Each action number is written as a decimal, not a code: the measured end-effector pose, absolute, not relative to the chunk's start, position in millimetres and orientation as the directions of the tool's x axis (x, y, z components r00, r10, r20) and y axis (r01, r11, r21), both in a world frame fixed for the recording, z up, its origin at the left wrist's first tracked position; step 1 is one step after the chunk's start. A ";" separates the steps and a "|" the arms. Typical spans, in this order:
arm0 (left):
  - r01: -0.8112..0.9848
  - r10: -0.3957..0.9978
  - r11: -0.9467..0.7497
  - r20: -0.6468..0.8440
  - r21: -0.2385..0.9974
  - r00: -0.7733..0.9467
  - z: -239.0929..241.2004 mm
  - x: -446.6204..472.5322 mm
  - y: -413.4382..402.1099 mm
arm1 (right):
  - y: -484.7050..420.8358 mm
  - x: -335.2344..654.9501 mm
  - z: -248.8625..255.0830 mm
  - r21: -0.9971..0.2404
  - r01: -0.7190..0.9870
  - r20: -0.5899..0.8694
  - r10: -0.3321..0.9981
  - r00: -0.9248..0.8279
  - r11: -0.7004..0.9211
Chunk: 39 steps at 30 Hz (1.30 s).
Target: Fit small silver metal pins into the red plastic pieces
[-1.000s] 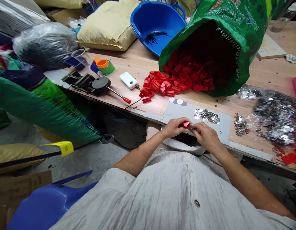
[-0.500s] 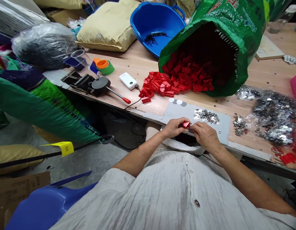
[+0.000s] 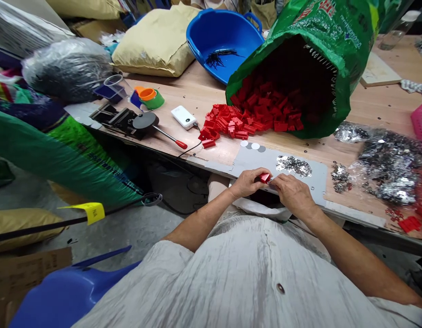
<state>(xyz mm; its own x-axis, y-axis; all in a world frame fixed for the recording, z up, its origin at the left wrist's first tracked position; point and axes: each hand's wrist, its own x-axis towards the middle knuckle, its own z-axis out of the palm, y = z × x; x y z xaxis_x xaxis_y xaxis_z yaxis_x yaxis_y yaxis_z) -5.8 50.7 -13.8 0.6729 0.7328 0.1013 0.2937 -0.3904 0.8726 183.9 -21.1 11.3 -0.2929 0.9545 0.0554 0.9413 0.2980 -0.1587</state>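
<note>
Two hands meet at the near edge of the table (image 3: pixel 204 91), just above the person's lap. The left hand (image 3: pixel 247 182) is curled shut around a small red piece (image 3: pixel 265 177), thumb on top and fingers tucked beneath, so only the piece's upper end shows. The right hand (image 3: pixel 293 195) comes in from the other side with its fingertips drawn together, pinching at the right end of the same piece; whether something smaller sits between those fingertips I cannot tell. Both hands hover over the front edge of a grey board (image 3: pixel 252 160) that lies flat on the table. On that board, just beyond the right hand, lies a small scatter of shiny metal bits (image 3: pixel 295 165), and three round discs (image 3: pixel 252 146) sit near its far edge. Farther back a green sack (image 3: pixel 320 41) lies on its side with its mouth towards the person, spilling a heap of red pieces (image 3: pixel 228 124) onto the wood. Left of the heap are a white power bank (image 3: pixel 183 116) with a dark cable and a black hand press (image 3: pixel 136 122) with a red-tipped lever. A blue basin (image 3: pixel 221 32) stands behind the sack, and a larger mound of metal bits (image 3: pixel 392 168) lies well off to the right.
</note>
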 end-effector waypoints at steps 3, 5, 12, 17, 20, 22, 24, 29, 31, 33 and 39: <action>0.287 0.726 -0.408 0.117 0.867 0.678 -14.2 -6.2 50.9 | -21.4 184.1 12.5 -0.166 0.943 0.041 0.958 -0.284 0.287; 0.285 0.722 -0.409 0.116 0.867 0.682 -14.1 -6.4 51.5 | -21.4 185.0 12.7 -0.183 0.942 0.034 0.960 -0.278 0.280; 0.290 0.717 -0.390 0.092 0.874 0.691 -12.2 -6.6 52.5 | -23.7 189.0 8.3 -0.245 0.936 0.071 0.968 -0.242 0.252; 0.292 0.718 -0.391 0.091 0.873 0.690 -12.6 -6.3 52.4 | -24.5 186.6 6.3 -0.271 0.929 0.096 0.967 -0.235 0.252; 0.290 0.721 -0.392 0.096 0.873 0.686 -12.6 -6.3 52.4 | -25.1 185.2 3.8 -0.262 0.929 0.106 0.965 -0.240 0.260; 0.286 0.724 -0.391 0.100 0.875 0.683 -12.2 -6.3 52.3 | -26.0 184.7 1.6 -0.252 0.931 0.122 0.963 -0.239 0.263; 0.288 0.726 -0.387 0.097 0.876 0.681 -11.6 -6.2 52.1 | -26.8 184.1 -0.2 -0.236 0.934 0.141 0.960 -0.242 0.270; 0.292 0.731 -0.385 0.097 0.875 0.675 -10.5 -5.8 51.5 | -27.4 183.0 -1.8 -0.185 0.935 0.176 0.946 -0.271 0.302; 0.287 0.732 -0.385 0.101 0.877 0.674 -10.6 -5.9 51.5 | -27.5 183.1 -1.8 -0.187 0.933 0.184 0.944 -0.273 0.307; 0.279 0.729 -0.386 0.106 0.879 0.676 -11.0 -6.0 51.7 | -27.7 183.3 -1.7 -0.206 0.930 0.190 0.945 -0.268 0.305; 0.262 0.721 -0.404 0.128 0.877 0.681 -13.0 -6.5 52.5 | -27.7 181.7 -1.9 -0.217 0.925 0.194 0.943 -0.272 0.311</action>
